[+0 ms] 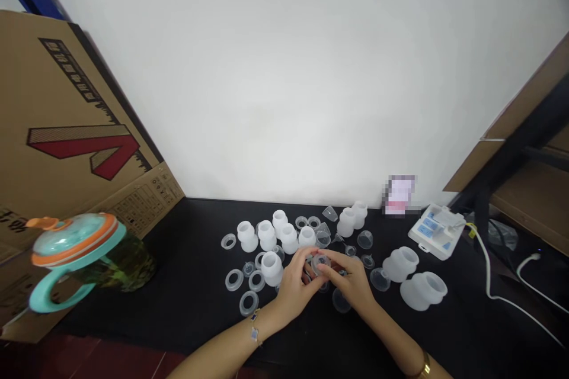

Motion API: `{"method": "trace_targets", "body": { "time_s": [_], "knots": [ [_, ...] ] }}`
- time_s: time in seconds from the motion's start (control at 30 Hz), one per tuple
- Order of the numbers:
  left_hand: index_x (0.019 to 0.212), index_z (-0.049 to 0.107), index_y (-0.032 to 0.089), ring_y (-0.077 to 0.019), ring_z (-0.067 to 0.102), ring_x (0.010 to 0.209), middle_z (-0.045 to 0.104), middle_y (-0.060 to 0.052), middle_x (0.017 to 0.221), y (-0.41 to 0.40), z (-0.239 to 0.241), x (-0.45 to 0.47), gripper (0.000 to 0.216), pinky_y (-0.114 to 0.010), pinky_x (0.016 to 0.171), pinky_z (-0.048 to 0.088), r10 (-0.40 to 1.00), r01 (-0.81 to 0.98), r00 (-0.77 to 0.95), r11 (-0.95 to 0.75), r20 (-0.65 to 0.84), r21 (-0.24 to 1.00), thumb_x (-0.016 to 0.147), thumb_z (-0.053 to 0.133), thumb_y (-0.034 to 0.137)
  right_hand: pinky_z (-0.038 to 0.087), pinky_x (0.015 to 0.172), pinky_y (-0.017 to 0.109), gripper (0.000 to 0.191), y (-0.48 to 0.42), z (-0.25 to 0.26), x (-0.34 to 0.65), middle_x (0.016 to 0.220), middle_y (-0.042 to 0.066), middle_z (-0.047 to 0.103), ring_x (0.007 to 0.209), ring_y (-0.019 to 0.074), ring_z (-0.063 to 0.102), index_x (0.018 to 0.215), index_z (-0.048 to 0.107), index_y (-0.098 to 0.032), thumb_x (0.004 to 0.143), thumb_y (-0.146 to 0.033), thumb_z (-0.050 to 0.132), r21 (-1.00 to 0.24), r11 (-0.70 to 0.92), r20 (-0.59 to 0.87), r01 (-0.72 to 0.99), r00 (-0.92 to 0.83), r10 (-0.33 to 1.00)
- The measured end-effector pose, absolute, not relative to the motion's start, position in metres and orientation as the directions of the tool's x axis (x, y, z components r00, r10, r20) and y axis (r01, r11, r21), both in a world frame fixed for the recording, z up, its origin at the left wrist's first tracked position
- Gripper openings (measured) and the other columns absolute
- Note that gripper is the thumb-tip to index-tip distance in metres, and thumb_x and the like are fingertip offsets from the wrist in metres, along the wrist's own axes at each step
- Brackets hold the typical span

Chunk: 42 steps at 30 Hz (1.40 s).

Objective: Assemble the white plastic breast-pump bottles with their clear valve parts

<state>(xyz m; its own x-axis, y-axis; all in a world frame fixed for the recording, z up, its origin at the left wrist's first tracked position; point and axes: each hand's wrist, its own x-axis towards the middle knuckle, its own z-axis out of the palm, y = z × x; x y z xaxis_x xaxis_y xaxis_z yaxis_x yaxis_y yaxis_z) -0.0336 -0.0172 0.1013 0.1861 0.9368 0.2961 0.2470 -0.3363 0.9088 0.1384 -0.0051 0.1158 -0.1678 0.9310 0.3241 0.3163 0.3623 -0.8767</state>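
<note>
Over on my left, loose rings (234,279) lie flat beside an upright white bottle (271,268); a careless leftward swing of my left hand (293,287) could tip that bottle and scatter them across the bench (186,308). In the middle, here's the clear round piece (320,262), up between my hands: smooth-looking and small, it could slip if my pinch slackens, and get lost among similar parts. Rightward, a clear disc (342,301) sits near my right hand (355,285), easily dragged by my wrist. Now, pose: left forearm slants up and inward, fingers curled around the piece; right forearm angles in oppositely, thumb and index clamped on it.
</note>
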Motion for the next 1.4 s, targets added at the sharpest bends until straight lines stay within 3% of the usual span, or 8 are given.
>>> {"method": "trace_targets", "body": {
  "time_s": [0.1,0.17,0.37,0.47,0.6,0.73,1.0,1.4],
  "knots": [
    [0.124,0.058,0.023,-0.0152,0.062,0.073,0.065,-0.006,0.117,-0.016,0.102,-0.034,0.04,-0.025,0.057,0.052,0.944,0.226,0.18,-0.314,0.278,0.922,0.088,0.072,0.033,0.06,0.066,0.031,0.034,-0.003,0.12,0.145,0.096,0.005,0.081,0.075,0.0232,0.074,0.119,0.076,-0.024,0.092,-0.042,0.064,-0.855,0.372,0.337,0.362,-0.158,0.928],
    [0.123,0.059,0.022,-0.0154,0.062,0.073,0.066,-0.007,0.116,-0.016,0.101,-0.035,0.04,-0.025,0.057,0.052,0.946,0.216,0.182,-0.303,0.267,0.928,0.087,0.072,0.033,0.061,0.072,0.033,0.038,0.001,0.123,0.153,0.112,0.008,0.078,0.086,0.0256,0.075,0.127,0.07,-0.024,0.096,-0.042,0.059,-0.816,0.397,0.395,0.421,-0.098,0.914],
    [0.121,0.06,0.022,-0.0155,0.062,0.07,0.067,-0.003,0.102,-0.018,0.103,-0.035,0.039,-0.025,0.06,0.05,0.954,0.227,0.201,-0.268,0.224,0.936,0.087,0.072,0.036,0.049,0.105,0.056,0.046,0.027,0.122,0.183,0.153,0.014,0.05,0.135,0.0377,0.051,0.136,0.061,-0.023,0.1,-0.047,0.047,-0.484,0.377,0.65,0.789,0.036,0.759],
    [0.121,0.061,0.022,-0.0155,0.062,0.07,0.067,-0.003,0.1,-0.018,0.105,-0.035,0.038,-0.025,0.059,0.049,0.954,0.226,0.207,-0.261,0.215,0.939,0.087,0.072,0.037,0.042,0.11,0.063,0.049,0.042,0.11,0.192,0.164,0.014,0.03,0.143,0.0405,0.04,0.144,0.053,-0.022,0.102,-0.046,0.044,-0.382,0.34,0.646,0.859,-0.015,0.763],
    [0.12,0.061,0.022,-0.0152,0.061,0.069,0.067,-0.003,0.099,-0.017,0.106,-0.035,0.038,-0.025,0.058,0.049,0.949,0.215,0.217,-0.273,0.227,0.938,0.088,0.071,0.038,0.043,0.108,0.063,0.048,0.055,0.091,0.198,0.167,0.015,0.023,0.145,0.0428,0.037,0.147,0.048,-0.023,0.102,-0.04,0.044,-0.335,0.307,0.624,0.891,-0.034,0.781],
    [0.12,0.061,0.022,-0.015,0.061,0.07,0.067,-0.004,0.103,-0.018,0.106,-0.036,0.036,-0.024,0.058,0.049,0.946,0.223,0.213,-0.289,0.243,0.931,0.088,0.071,0.035,0.046,0.106,0.06,0.046,0.06,0.082,0.201,0.164,0.018,0.03,0.142,0.0406,0.042,0.146,0.049,-0.021,0.103,-0.037,0.04,-0.319,0.309,0.612,0.896,-0.054,0.789],
    [0.12,0.061,0.023,-0.0162,0.061,0.07,0.068,-0.004,0.103,-0.019,0.105,-0.035,0.035,-0.026,0.058,0.05,0.944,0.234,0.231,-0.289,0.235,0.928,0.089,0.069,0.038,0.053,0.097,0.053,0.043,0.061,0.079,0.203,0.13,0.02,0.068,0.12,0.0353,0.064,0.13,0.058,-0.015,0.103,-0.045,0.041,-0.32,0.307,0.664,0.896,-0.019,0.747],
    [0.123,0.059,0.021,-0.0161,0.06,0.068,0.066,-0.003,0.094,-0.017,0.1,-0.037,0.038,-0.026,0.058,0.049,0.948,0.213,0.233,-0.266,0.216,0.94,0.089,0.069,0.037,0.054,0.083,0.047,0.048,0.058,0.083,0.2,0.102,0.017,0.074,0.093,0.0334,0.072,0.114,0.059,-0.016,0.104,-0.053,0.031,-0.366,0.261,0.636,0.893,0.035,0.771]
  ]
}}
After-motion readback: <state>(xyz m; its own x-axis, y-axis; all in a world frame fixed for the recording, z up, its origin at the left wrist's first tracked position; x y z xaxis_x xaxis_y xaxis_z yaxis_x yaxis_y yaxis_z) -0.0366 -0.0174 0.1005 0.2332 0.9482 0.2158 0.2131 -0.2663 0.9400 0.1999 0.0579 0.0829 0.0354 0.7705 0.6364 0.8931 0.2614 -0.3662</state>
